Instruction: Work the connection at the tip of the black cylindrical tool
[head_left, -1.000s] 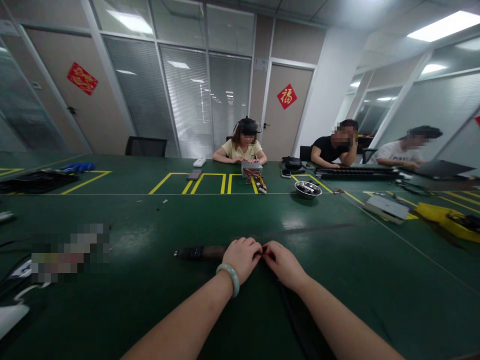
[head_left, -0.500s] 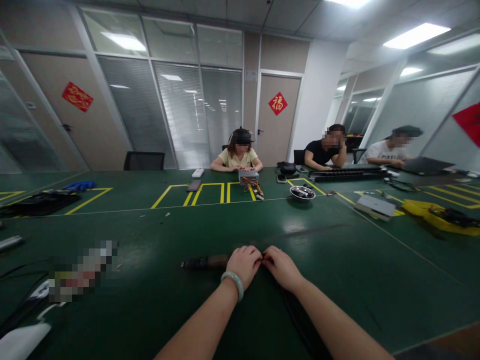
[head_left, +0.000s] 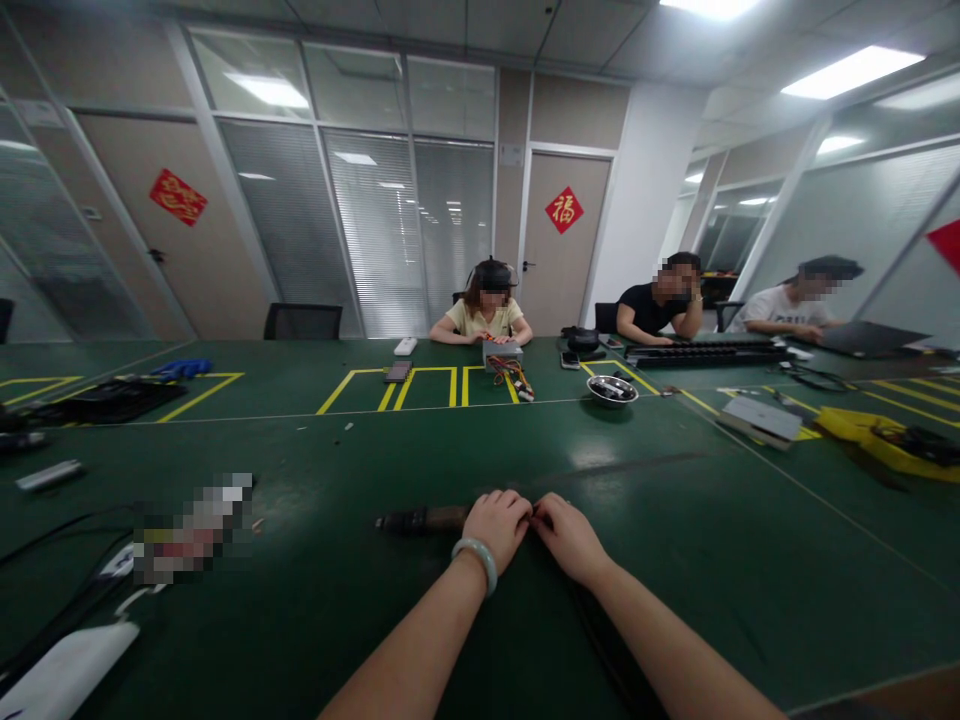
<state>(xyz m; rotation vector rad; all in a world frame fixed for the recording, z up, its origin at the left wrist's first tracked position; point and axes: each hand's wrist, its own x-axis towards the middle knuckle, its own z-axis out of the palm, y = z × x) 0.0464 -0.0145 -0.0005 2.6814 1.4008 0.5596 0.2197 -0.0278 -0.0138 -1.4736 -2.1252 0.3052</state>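
A dark, cylindrical electric screwdriver (head_left: 426, 520) lies on the green table, its narrow tip pointing left. Over its rear part, my left hand (head_left: 496, 527) is closed, hiding that section; a pale green bangle (head_left: 480, 564) is on this wrist. My right hand (head_left: 568, 538) meets the left at the tool's tail end, with thumb and fingers pinched together. From beneath the right hand a dark cable (head_left: 602, 645) trails toward me along the table. The exact spot between the fingertips is too small and dark to make out clearly.
A metal bowl (head_left: 612, 391) with dark small parts stands ahead right. Across the table, a person (head_left: 487, 318) handles a grey metal box (head_left: 502, 353) with coloured wires. Cables and a white object (head_left: 75, 668) lie at left; a yellow bag (head_left: 885, 440) is at right.
The whole view has swung slightly left, so everything appears shifted right. Both hands keep the same hold at the screwdriver's tail, with only slight finger movement.
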